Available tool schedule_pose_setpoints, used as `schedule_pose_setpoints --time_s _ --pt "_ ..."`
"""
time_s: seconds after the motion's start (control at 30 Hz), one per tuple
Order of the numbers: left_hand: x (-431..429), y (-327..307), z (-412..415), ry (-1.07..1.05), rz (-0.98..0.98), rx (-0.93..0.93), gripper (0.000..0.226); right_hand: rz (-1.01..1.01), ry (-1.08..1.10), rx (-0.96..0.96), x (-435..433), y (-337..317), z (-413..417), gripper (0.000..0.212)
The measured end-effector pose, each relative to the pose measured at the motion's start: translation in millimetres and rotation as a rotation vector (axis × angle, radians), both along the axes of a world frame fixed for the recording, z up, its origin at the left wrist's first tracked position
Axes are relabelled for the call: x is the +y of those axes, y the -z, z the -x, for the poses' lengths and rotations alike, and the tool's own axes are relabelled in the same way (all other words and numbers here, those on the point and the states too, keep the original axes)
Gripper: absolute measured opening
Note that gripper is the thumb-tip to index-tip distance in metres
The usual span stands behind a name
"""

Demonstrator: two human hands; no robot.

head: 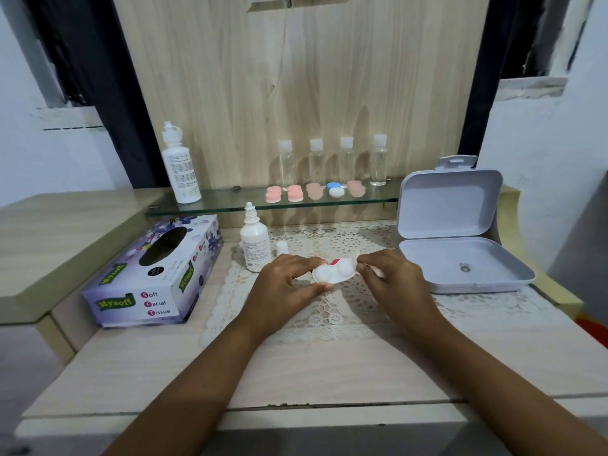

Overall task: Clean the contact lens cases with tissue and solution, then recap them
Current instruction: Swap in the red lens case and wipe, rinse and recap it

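On the pale wooden table (329, 373), a purple tissue box (154, 274) sits at your left and an open grey box (460, 268) at your right. Nearer centre, a small solution bottle (255, 241) stands uncapped at the lace mat's (329, 314) edge. Above the mat, your left hand (283, 284) pinches the white lens case (334, 273) by its left end; your right hand (394, 281) pinches its right end. Both wells look uncapped, so wiping seems underway; next, press tissue into each well.

tissue box (154, 274) left, open box (460, 238) right
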State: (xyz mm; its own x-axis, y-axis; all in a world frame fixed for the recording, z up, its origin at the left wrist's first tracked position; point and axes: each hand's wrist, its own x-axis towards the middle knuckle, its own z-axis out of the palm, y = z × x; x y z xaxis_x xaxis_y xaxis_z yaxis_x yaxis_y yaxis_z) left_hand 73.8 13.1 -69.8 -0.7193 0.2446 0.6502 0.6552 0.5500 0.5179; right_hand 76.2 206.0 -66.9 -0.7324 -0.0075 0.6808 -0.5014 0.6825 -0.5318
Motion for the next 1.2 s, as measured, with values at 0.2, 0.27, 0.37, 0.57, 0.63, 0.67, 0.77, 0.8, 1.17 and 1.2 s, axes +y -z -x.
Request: schedule_pose_setpoints --time_s 0.2,0.27,0.37,0.57,0.63,0.67,0.77,0.8,1.17,1.2 --pt "-2 3 2 0.004 -0.016 -0.048 0.037 0.126 -0.122 -0.337 -3 -5 -5 0.025" --pt "-2 3 1 0.03 -0.05 -0.104 0.037 0.174 -0.155 -0.362 -4 -5 -5 0.016" --pt "0 0 -1 0.054 -0.103 -0.179 0.034 0.202 -0.182 -0.376 -3 -6 -6 0.01" --pt "5 -2 0 -0.002 -0.199 -0.324 0.032 -0.083 -0.141 -0.112 -3 -1 -8 0.014" --pt "5 -1 1 -0.03 -0.165 -0.347 0.032 -0.157 -0.162 -0.05 -3 1 -7 0.014" --pt "4 -1 1 -0.033 -0.143 -0.353 0.031 -0.172 -0.168 -0.044 -2 2 -6 0.012" --pt "4 -1 0 -0.067 -0.075 -0.323 0.025 -0.199 -0.164 -0.068 -2 3 -5 0.02" --pt "3 -1 0 -0.09 -0.037 -0.3 0.025 -0.22 -0.143 -0.092 -2 4 -4 0.024" --pt "1 5 8 -0.223 0.279 -0.255 0.032 -0.521 -0.03 -0.404 5 9 1 0.052" --pt "0 5 8 -0.234 0.311 -0.259 0.036 -0.511 -0.023 -0.378 7 12 2 0.05"
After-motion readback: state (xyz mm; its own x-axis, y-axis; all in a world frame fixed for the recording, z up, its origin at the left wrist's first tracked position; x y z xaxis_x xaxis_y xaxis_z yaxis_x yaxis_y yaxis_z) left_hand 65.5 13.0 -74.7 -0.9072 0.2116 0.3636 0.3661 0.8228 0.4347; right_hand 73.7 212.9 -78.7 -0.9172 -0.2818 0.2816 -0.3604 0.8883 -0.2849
